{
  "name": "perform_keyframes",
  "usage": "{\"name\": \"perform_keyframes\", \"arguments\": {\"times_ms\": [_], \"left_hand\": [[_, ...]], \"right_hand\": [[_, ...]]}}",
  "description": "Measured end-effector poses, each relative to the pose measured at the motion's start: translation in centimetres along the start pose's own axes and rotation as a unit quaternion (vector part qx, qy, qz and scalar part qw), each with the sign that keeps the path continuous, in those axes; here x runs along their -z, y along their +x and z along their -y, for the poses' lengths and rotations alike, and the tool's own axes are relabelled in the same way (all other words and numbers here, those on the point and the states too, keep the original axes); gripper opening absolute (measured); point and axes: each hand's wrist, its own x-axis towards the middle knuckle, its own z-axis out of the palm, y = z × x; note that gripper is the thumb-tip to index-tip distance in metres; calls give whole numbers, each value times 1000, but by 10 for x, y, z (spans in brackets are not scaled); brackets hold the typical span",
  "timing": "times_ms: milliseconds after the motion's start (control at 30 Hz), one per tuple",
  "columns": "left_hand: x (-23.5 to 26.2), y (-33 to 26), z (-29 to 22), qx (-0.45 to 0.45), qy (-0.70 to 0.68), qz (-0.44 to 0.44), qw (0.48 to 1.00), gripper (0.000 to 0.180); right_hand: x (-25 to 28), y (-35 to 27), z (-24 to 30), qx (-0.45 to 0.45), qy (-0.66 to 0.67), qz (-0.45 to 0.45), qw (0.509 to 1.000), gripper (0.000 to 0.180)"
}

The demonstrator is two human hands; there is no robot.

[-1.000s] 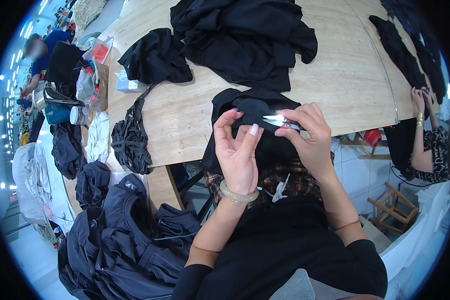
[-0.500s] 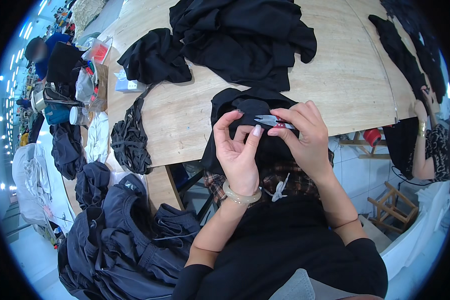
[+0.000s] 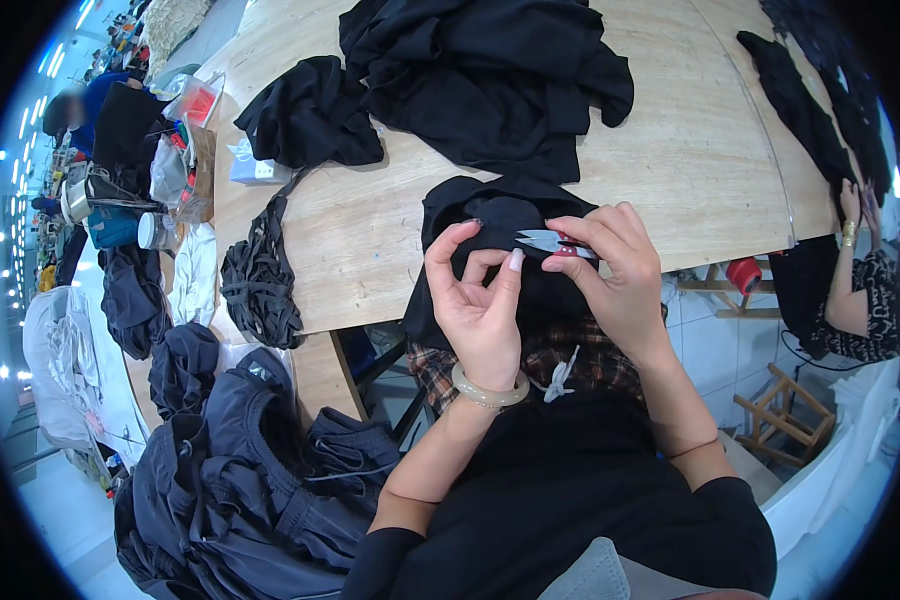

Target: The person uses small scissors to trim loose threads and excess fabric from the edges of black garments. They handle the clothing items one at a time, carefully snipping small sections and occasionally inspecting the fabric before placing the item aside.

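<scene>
My right hand (image 3: pixel 615 262) is closed round small thread snips (image 3: pixel 538 241) with red handles, their pale blades pointing left and slightly parted. Just left of the blade tips, my left hand (image 3: pixel 477 295) is bent round the edge of a black garment (image 3: pixel 450 200). Its index finger and thumb rest against the cloth, with a curled finger behind the thumb; the exact pinch is partly hidden. The garment lies bunched at the table's near edge and hangs over my lap. No thread can be made out at the blades.
Black cloth piles (image 3: pixel 480 80) lie farther back on the wooden table (image 3: pixel 690 130). A tangle of black strips (image 3: pixel 260 275) and a tissue box (image 3: pixel 258 170) are to the left. Dark garments (image 3: pixel 240 480) heap at lower left. Another person's arm (image 3: pixel 850 290) and a wooden stool (image 3: pixel 785 415) are right.
My right hand and the snips have shifted slightly right, away from my left thumb. My left hand stays nearly in place. The person at the right has moved their hands on dark cloth.
</scene>
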Motion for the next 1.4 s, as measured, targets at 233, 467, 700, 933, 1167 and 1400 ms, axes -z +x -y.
{"name": "perform_keyframes", "arguments": {"times_ms": [233, 467, 700, 933, 1167, 1400], "left_hand": [[2, 1, 2, -26, 24, -2, 999, 51], [4, 0, 4, -40, 41, 11, 998, 52], [6, -2, 9, -60, 53, 16, 997, 51], [7, -2, 10, -73, 65, 17, 995, 50], [7, -2, 10, -81, 71, 13, 994, 49], [8, -2, 13, -77, 71, 19, 994, 51]], "right_hand": [[-1, 0, -2, 8, -13, -6, 1000, 33], [-1, 0, 2, 18, -32, -7, 999, 34], [-3, 1, 7, 15, -37, -3, 999, 33], [-6, -1, 6, -10, -9, -13, 1000, 29], [-7, 0, 6, -6, -16, 0, 1000, 28], [-9, 3, 4, -74, 29, -35, 996, 21]]}}
